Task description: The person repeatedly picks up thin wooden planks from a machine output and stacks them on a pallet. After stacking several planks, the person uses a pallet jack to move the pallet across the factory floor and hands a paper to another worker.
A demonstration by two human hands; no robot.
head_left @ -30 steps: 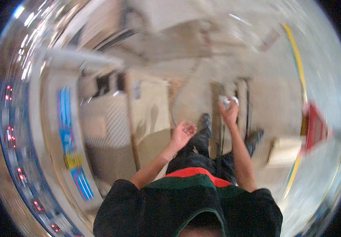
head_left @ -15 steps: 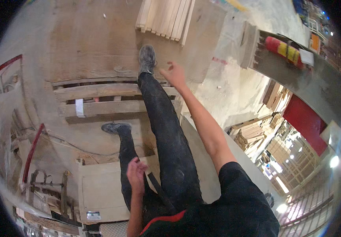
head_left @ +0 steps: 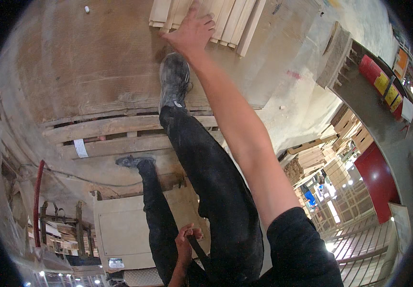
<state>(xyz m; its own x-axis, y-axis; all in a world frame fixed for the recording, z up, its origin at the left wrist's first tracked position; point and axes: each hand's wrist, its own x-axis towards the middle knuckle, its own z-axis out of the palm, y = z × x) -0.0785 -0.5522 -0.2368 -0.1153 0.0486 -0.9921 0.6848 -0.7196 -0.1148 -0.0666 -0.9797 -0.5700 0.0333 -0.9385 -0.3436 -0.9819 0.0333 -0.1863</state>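
My right hand (head_left: 192, 31) reaches out with fingers spread over the near ends of a row of pale wooden strips (head_left: 230, 19). It covers part of the row; whether the palm presses on the wood cannot be told. Low in the picture, by my thigh, my left hand (head_left: 188, 235) has its fingers curled in. The end of a black strap (head_left: 199, 251) hanging from my waist meets those fingers, and whether they grip it is hidden. My right shoe (head_left: 174, 79) is on the brown board (head_left: 96, 62), just short of the strips.
Wooden pallet beams (head_left: 106, 126) edge the board, with my left shoe (head_left: 132, 161) lower, beside them. A pale panel (head_left: 125, 225) stands at left, near a red bar (head_left: 39, 201) and a cable. A grey surface at right carries a red and yellow cylinder (head_left: 383, 86). Stacked timber (head_left: 311, 160) lies beyond.
My right hand has moved forward from beside the shoe to over the strips, its fingers spreading. My left hand has shifted down and right to the strap's end. The view has come closer to the strips.
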